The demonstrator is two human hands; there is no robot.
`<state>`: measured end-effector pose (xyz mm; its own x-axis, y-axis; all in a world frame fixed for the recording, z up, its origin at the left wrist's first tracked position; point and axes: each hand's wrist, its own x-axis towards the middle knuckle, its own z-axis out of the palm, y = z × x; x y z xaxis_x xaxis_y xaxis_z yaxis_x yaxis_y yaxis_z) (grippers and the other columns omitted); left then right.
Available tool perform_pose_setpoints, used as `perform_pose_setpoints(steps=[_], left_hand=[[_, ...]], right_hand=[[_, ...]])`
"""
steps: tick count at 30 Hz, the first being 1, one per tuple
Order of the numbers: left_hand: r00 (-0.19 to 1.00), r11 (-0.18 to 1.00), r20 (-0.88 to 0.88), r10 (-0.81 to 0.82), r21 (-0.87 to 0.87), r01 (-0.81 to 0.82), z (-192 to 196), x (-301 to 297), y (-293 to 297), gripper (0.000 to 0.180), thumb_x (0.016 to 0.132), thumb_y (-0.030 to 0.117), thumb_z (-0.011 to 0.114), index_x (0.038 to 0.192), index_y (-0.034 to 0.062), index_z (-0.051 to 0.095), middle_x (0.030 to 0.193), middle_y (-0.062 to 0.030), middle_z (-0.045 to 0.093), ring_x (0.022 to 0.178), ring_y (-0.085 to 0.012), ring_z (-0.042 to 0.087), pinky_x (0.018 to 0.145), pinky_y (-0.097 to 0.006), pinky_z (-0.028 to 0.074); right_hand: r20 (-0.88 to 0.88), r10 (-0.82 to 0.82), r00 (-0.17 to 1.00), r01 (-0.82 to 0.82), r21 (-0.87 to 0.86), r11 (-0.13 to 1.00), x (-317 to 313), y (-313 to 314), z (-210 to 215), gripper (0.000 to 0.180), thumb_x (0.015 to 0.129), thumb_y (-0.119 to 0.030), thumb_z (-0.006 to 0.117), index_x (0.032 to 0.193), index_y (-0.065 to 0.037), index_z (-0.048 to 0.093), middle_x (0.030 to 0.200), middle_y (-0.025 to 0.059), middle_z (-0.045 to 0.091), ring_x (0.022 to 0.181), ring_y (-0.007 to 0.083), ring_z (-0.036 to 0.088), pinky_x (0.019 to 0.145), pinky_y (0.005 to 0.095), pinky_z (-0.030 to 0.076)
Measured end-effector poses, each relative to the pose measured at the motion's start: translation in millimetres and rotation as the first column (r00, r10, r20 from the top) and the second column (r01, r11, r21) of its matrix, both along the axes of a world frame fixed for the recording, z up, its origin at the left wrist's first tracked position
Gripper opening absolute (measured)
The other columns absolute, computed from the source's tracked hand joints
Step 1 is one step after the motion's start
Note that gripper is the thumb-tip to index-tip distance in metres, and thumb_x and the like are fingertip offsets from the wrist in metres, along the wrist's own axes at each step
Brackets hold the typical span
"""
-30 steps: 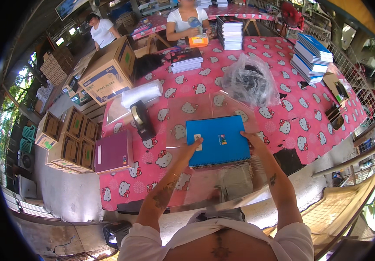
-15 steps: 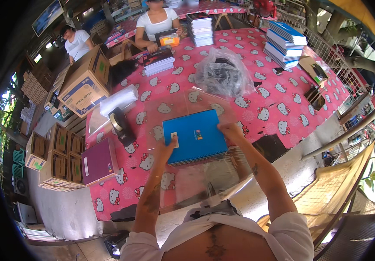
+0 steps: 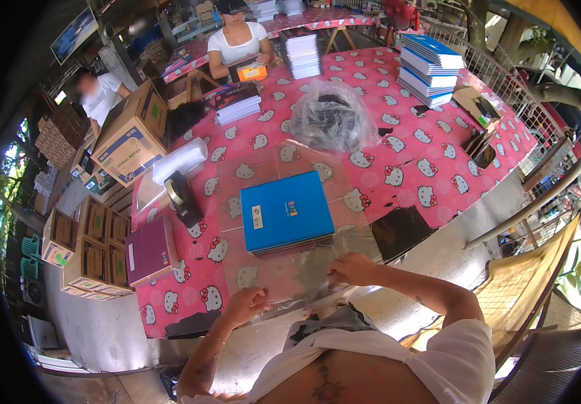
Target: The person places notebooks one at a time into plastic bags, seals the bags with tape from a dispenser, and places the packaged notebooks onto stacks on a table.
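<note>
A stack of blue spiral notebooks (image 3: 287,209) lies on a clear plastic sheet (image 3: 263,269) in the middle of the table, its bound edge toward me. A small white label is on the top cover. My left hand (image 3: 246,306) is closed at the sheet's near left edge, fingers pinched on the plastic. To the right, my right hand (image 3: 352,269) also pinches the sheet's near edge, just below the stack's near right corner. Neither hand touches the notebooks.
A tape dispenser (image 3: 183,198), a plastic roll (image 3: 181,161) and a purple notebook stack (image 3: 150,250) line the left side. Bagged dark material (image 3: 334,118) lies beyond. Blue notebooks (image 3: 430,71) are piled far right. Cartons (image 3: 131,138) stand left; a co-worker (image 3: 240,44) works across the table.
Both hands have let go of the blue notebooks and drawn back toward me to the plastic sheet's near edge. The notebooks now rest on the sheet.
</note>
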<state>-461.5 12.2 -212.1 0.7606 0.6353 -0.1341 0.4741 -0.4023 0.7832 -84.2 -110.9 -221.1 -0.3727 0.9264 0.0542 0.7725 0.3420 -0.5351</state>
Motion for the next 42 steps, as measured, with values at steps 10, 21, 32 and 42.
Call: perform_pose_setpoints(steps=[10,21,32,42], left_hand=[[0.965,0.778,-0.057,0.256,0.605,-0.17,43.6,43.2,92.3,0.019,0.097,0.024,0.057,0.097,0.007,0.066,0.082,-0.0206,0.064,0.075,-0.0393,0.065,0.065,-0.051,0.049],[0.995,0.923,-0.094,0.03,0.385,0.009,52.1,137.6,278.7,0.03,0.095,0.029,0.058,0.094,0.0005,0.068,0.078,-0.0165,0.067,0.072,-0.034,0.064,0.069,-0.042,0.048],[0.994,0.614,-0.091,0.063,0.788,0.033,-43.6,283.6,365.5,0.021,0.087,0.013,0.061,0.104,0.0013,0.063,0.11,-0.0201,0.062,0.107,-0.0373,0.059,0.086,-0.049,0.049],[0.979,0.828,-0.191,-0.07,0.536,0.164,51.8,276.3,358.8,0.028,0.087,0.035,0.068,0.092,0.0076,0.066,0.09,-0.014,0.07,0.082,-0.0375,0.066,0.074,-0.051,0.049]], right_hand=[[0.401,-0.148,0.904,0.244,-0.2,0.949,11.9,61.4,108.5,0.039,0.085,-0.028,0.067,0.12,-0.015,0.057,0.114,0.0095,0.065,0.102,0.0319,0.065,0.081,0.0463,0.05],[0.228,-0.418,0.879,0.344,0.304,0.889,-106.0,112.2,26.1,0.063,0.088,-0.052,0.061,0.141,-0.02,0.051,0.15,0.0166,0.038,0.137,0.0357,0.038,0.106,0.0633,0.032],[0.232,-0.45,0.862,0.421,0.163,0.892,-109.7,117.0,38.6,0.06,0.086,-0.048,0.066,0.14,-0.025,0.053,0.15,0.0113,0.04,0.137,0.0333,0.038,0.107,0.0637,0.031],[0.241,-0.42,0.875,0.383,0.185,0.905,-110.3,116.4,45.1,0.063,0.084,-0.046,0.069,0.141,-0.026,0.052,0.146,0.0101,0.042,0.136,0.0324,0.038,0.104,0.0618,0.034]])
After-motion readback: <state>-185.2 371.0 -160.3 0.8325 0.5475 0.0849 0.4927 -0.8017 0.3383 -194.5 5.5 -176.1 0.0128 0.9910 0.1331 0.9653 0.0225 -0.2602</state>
